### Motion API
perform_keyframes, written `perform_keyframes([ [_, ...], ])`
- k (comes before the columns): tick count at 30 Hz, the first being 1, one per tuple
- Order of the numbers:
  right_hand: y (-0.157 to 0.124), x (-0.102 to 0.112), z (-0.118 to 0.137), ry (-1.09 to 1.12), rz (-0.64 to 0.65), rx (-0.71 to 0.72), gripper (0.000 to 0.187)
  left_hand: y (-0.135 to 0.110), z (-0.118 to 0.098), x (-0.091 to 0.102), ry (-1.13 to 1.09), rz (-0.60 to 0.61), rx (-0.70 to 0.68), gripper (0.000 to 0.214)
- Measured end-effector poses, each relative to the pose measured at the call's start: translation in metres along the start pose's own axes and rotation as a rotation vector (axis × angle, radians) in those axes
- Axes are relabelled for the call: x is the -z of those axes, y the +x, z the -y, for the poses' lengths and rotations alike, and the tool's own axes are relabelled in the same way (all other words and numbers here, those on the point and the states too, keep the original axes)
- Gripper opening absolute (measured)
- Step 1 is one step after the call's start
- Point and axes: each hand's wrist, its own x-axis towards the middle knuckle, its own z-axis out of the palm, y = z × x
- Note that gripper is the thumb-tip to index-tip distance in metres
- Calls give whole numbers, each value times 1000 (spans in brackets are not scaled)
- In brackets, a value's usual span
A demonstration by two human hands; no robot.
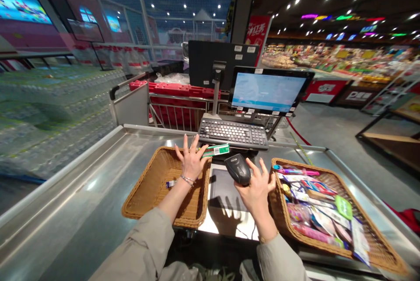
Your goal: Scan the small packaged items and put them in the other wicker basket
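My left hand (192,161) is over the far right part of the left wicker basket (144,196), pinching a slim green packet (220,150) with a white barcode label facing up. Inside that basket lies a small blue and white packet (171,183), partly behind my wrist. My right hand (257,185) holds a black handheld barcode scanner (238,169), some fingers raised off it. The scanner's head is close to the green packet, just below and right of it. Beside my right hand, the right wicker basket (331,248) carries several coloured packets and a green item (343,207).
A black keyboard (234,132) and a lit monitor (267,91) stand behind my hands, with a second screen's back (213,64) beside them. The metal counter (82,198) has raised rims. Past it are a metal cart (177,108) and stacked bottle packs (59,115).
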Motion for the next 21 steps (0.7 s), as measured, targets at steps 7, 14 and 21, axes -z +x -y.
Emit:
perform_keyframes([
  [7, -1, 1, 4, -25, 18, 40, 14, 0, -4, -1, -2, 1, -13, 42],
  [14, -1, 1, 6, -20, 29, 33, 22, -1, -8, -1, -17, -6, -22, 41],
  [21, -3, 2, 6, -41, 47, 36, 22, 0, -11, -2, -32, -6, -31, 38],
])
